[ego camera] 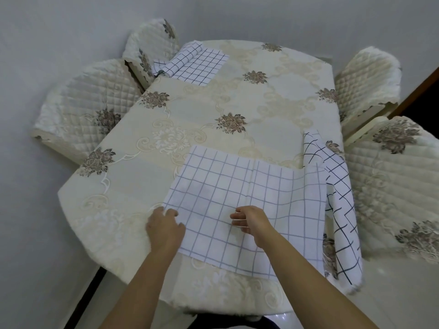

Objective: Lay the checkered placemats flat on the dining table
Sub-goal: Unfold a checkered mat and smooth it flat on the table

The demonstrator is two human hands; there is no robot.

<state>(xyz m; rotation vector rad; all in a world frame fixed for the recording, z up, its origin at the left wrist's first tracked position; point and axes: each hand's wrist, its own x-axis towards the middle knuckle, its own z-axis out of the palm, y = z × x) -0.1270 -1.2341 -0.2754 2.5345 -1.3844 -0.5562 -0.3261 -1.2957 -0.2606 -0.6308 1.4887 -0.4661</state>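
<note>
A white placemat with a grey-blue check (240, 193) lies spread on the near part of the dining table (190, 119). My left hand (165, 225) rests at its near left corner, fingers touching the edge. My right hand (251, 222) lies on the mat's middle with fingers curled and apart, holding nothing. Its right side is still raised in a fold. A second checkered mat (337, 203) hangs crumpled over the table's right edge. A third one (194, 61) lies at the far left end, partly rolled over itself.
The table wears a cream cloth with brown flower prints. Quilted cream chairs stand around it: two at the left (85, 108), two at the right (389, 186). Plain walls are close behind and to the left.
</note>
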